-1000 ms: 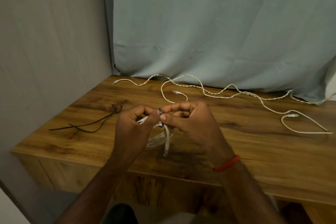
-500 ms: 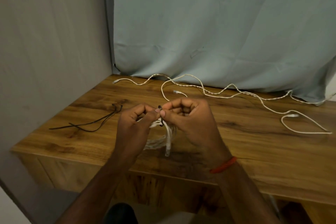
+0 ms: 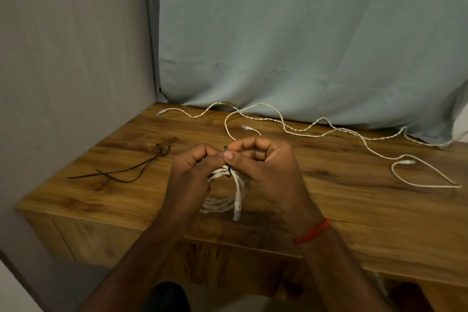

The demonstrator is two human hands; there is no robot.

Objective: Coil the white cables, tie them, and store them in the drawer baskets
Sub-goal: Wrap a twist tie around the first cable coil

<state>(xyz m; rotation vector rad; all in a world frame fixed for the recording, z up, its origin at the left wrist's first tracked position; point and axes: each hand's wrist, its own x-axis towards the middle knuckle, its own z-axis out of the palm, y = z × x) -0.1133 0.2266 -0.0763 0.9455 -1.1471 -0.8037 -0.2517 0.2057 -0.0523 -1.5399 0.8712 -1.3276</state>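
1. Head view is showing both hands meeting over the near middle of the wooden desk point(image 3: 354, 210), at about 6 o'clock from the picture's centre.
2. The left hand point(image 3: 192, 172) is curling its fingers point(image 3: 215, 158) inward, with thumb and forefinger closing on a thin black tie point(image 3: 229, 171).
3. The right hand point(image 3: 266, 167) is doing the same from the 3 o'clock side. Its fingers point(image 3: 229, 156) are bending tightly, and thumb and forefinger are pinching the tie's upper end, tip to tip with the left hand's.
4. The tie is wrapping around the top of the coiled white cable point(image 3: 222, 204), which is hanging between the two palms just above the desk's front part.
5. A clear plug point(image 3: 237, 210) on the coil's free end is pointing down toward 6 o'clock.
6. Loose white cables point(image 3: 407, 162) are lying uncoiled across the back of the desk, running from 11 o'clock round to 3 o'clock of the hands, well apart from them.
7. Spare black ties point(image 3: 131, 170) are lying crossed on the desk at 9 o'clock of the left hand.
8. A red wristband point(image 3: 312, 232) is sitting on the right wrist.
9. A pale blue cloth point(image 3: 304, 45) is hanging behind the desk at 12 o'clock, touching its back edge.
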